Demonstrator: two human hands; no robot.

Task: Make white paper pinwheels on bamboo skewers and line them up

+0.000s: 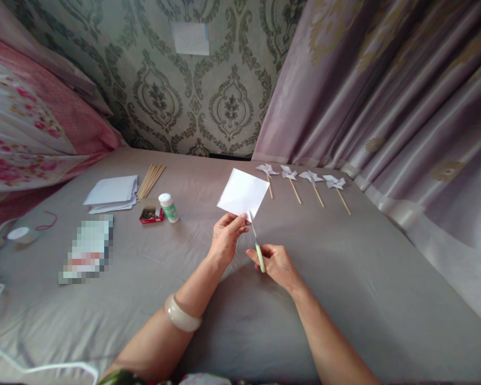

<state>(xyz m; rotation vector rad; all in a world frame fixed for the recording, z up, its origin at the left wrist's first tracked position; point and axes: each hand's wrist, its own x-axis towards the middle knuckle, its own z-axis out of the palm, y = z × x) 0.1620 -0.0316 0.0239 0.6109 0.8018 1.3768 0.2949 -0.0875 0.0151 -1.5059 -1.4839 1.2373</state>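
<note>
My left hand [225, 235] pinches the lower corner of a white square of paper [243, 193], held up over the grey bedsheet. My right hand [276, 263] grips small scissors [256, 243] with pale green handles. Their blades point up and touch the paper's lower edge, just right of my left fingers. A pale bangle [181, 315] sits on my left forearm.
Several finished paper pinwheels on sticks [302, 182] lie in a row at the back right. A glue bottle [169, 207], a small red tin of pins [150, 214], a paper stack [112, 193] and wooden sticks [151, 179] lie to the left. A curtain [404, 107] hangs on the right.
</note>
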